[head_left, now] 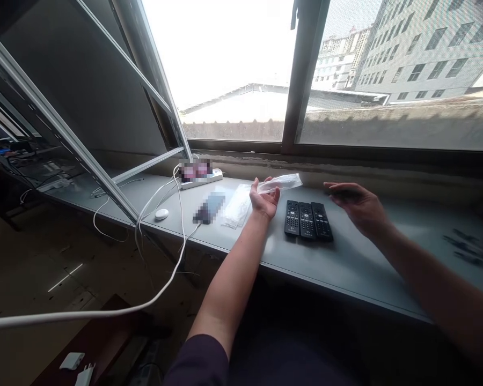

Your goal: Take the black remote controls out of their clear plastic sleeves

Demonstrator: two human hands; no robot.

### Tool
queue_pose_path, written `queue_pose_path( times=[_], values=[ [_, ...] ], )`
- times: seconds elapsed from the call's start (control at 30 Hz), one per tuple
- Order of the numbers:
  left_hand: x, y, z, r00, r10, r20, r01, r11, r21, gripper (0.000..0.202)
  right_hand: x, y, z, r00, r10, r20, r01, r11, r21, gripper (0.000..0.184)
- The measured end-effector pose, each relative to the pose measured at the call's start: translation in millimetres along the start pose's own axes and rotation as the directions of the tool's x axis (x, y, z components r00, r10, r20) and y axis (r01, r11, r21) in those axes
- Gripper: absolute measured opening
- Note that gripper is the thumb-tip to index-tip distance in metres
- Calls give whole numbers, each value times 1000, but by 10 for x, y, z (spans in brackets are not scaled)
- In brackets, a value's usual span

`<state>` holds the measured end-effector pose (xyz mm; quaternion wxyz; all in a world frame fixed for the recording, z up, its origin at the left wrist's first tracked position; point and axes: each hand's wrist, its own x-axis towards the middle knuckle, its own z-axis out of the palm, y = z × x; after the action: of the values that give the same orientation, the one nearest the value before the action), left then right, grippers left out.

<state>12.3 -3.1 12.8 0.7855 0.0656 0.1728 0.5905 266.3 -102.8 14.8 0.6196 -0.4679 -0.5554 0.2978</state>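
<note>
My left hand (265,201) is closed around a clear plastic bag (284,183), palm turned up, with the bag sticking out to the right over the table. Below that hand, to its left, more clear plastic bags (237,206) lie in a flat pile. Three black remote controls (307,220) lie side by side between my hands, buttons up. My right hand (356,203) hovers to the right of the remotes, fingers stretched out and apart from them. Its palm is in dark shadow, and I see nothing clearly held there.
A phone (210,208) on a cable, a white round case (161,214) and a white power strip (203,178) are to the left. White cables (181,225) hang over the table edge. A metal frame (64,128) slants at the left. Several dark items (473,249) lie far right.
</note>
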Motion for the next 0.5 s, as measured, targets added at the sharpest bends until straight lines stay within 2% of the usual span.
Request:
queue_pose_path(
  times=[0.07,0.13,0.27,0.4,0.47,0.5],
  values=[
    [9,9,6,1000,0,-3,0,1000,0,46,-24,-18,4,983,-184,-20,179,974,-141,28],
    [20,15,8,1000,0,-4,0,1000,2,47,-44,-55,16,959,-284,-5,276,939,-206,31],
    [27,11,-4,1000,5,16,-5,1000,12,46,-59,-72,47,955,-293,48,296,929,-221,23],
    [19,-2,-12,1000,11,25,-11,999,33,46,-49,54,48,932,-346,109,363,879,-311,23],
    [18,-6,-12,1000,10,26,-11,999,42,46,-48,113,44,940,-336,66,338,880,-334,32],
    [19,-6,-12,1000,9,28,-10,999,44,46,-50,126,43,957,-290,27,282,899,-334,37]
  ],
)
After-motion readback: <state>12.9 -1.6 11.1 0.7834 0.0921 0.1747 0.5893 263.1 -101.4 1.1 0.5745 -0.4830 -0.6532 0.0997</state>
